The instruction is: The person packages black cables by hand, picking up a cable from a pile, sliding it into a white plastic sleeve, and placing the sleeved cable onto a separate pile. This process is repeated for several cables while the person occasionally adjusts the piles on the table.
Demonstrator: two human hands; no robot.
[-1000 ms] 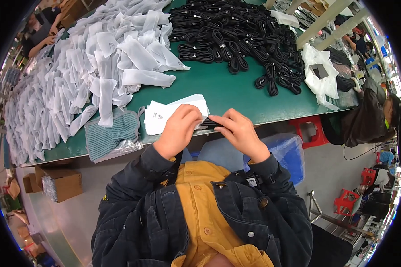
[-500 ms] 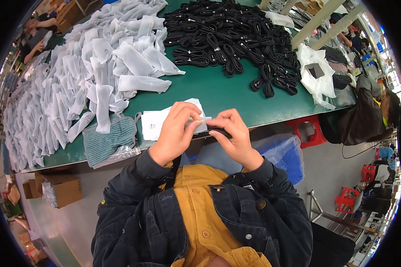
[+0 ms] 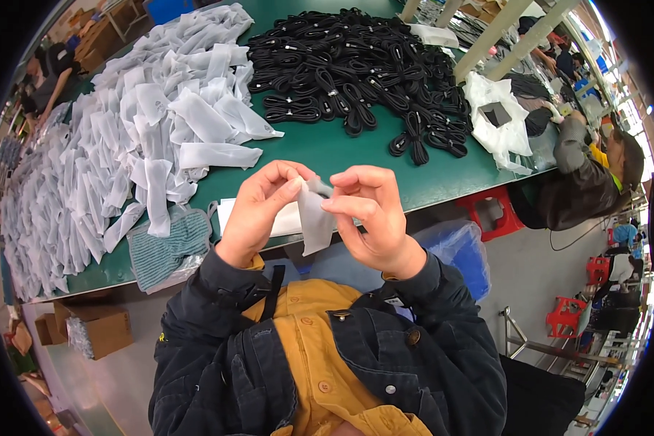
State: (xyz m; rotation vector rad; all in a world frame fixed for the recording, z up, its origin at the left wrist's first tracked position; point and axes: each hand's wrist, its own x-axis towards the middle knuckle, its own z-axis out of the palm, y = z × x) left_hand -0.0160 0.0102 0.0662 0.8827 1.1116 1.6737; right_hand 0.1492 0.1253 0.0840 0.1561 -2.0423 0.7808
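We hold a pale, cloudy pouch (image 3: 316, 227) between our hands, by the near edge of the green table (image 3: 309, 150). Our left hand (image 3: 261, 207) pinches its top between thumb and fingertip, probably so the limp film hangs straight. Our right hand (image 3: 374, 218) is half curled, fingertips at the pouch's upper right edge, seemingly to steady its mouth; we cannot tell whether it grips anything. White papers (image 3: 286, 222) lie under our left hand, within easy reach. Farther back, black cables (image 3: 363, 65) are heaped beside a pile of pale pouches (image 3: 145, 123), perhaps grouped to avoid mixing.
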